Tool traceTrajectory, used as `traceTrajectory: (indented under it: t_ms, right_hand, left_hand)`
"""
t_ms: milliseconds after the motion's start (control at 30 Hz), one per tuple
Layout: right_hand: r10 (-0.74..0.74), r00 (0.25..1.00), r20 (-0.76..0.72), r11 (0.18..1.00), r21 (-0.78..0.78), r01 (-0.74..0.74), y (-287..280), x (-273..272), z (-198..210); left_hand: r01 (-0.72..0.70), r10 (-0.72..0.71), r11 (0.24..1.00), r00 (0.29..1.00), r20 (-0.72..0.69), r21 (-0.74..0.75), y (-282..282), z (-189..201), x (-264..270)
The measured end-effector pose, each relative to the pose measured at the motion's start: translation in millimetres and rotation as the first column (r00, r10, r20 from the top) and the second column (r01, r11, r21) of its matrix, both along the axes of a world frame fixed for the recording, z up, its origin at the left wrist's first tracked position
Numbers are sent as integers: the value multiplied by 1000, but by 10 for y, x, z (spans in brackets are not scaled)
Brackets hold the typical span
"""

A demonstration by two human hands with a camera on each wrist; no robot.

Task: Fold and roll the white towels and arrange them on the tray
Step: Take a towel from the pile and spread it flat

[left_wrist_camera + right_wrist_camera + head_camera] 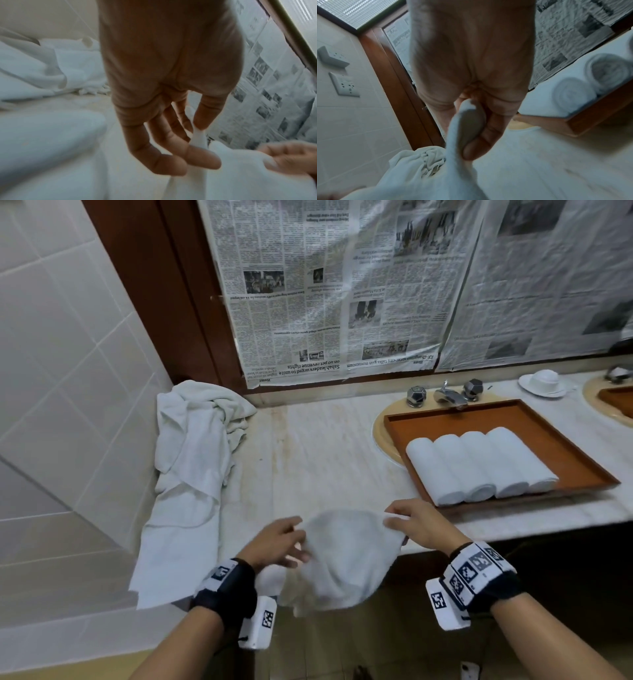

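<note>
1. Towel (346, 556): one white towel is held up at the front edge of the marble countertop (318, 446), hanging slack between both hands; its lower part drops below the counter edge.
2. Left hand (274, 542): thumb and forefinger pinch the towel's left upper edge, as the left wrist view shows; the other fingers (171, 159) are extended and loose.
3. Right hand (419, 525): fingers curl round the towel's right upper corner; in the right wrist view a fold of cloth is gripped between thumb and fingers.
4. Rolled towels (479, 465): four white rolls lie side by side, touching, in the brown wooden tray (565, 440), which sits over the sink basin to the right of the hands.
5. Towel pile (195, 446): unfolded white towels lie heaped at the left end of the countertop against the tiled wall, with one hanging over the front edge.
6. Newspaper sheets (342, 289): pages are mounted upside down behind the counter. Legible headline fragments: "Sabah leaders urged to unite" and "on 40 pct revenue rights". Smaller print is unreadable.
7. Wristbands (476, 570): both wrists carry black bands with square black-and-white coded markers.
8. Faucet (445, 395): a chrome spout with two faceted handles stands behind the tray; a white cup on a saucer (543, 381) stands further right.
</note>
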State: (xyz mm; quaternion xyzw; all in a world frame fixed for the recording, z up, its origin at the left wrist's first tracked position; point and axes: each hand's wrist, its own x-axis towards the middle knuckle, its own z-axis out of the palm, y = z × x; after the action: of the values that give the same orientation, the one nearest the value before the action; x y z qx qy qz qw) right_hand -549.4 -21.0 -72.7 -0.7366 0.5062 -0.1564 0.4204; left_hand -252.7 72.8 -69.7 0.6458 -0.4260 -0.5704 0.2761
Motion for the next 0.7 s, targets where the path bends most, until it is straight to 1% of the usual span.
traceTrajectory:
  t_ms: [33,100,233,333,400,467,533,600,700]
  right_hand:
    - [2,1000,21,1000,-20,-2,34,-8,70]
    - [-1,999,52,999,-54,4,68,-4,214]
    - [-31,999,43,992,-118,36,-10,33,433]
    - [23,1000,-12,986,-166,-25,-118,99,546]
    - [38,999,-15,983,-182,-40,-214,154,623]
    - [59,998,-1,984,-168,-59,-323,189,727]
    - [103,995,-11,987,-126,-104,-451,184,831]
    - [152,985,-76,983,-90,-159,-590,146,922]
    - [192,931,-310,960,-136,-243,-764,72,1066]
  left_hand:
    - [-55,54,998,998,-27,-45,-16,71,77]
    - [-125,122,981,992,-30,-146,-42,224,231]
    - [-200,225,931,973,49,-304,-91,484,540]
    - [-202,263,913,955,134,-354,-173,585,723]
    - [-197,286,900,940,187,-388,-210,625,772]
    - [-219,322,885,925,201,-410,-241,649,801]
    - [-213,327,883,919,222,-419,-277,673,833]
    - [-191,323,880,912,253,-435,-328,694,873]
    - [-210,363,862,891,272,-462,-403,722,924]
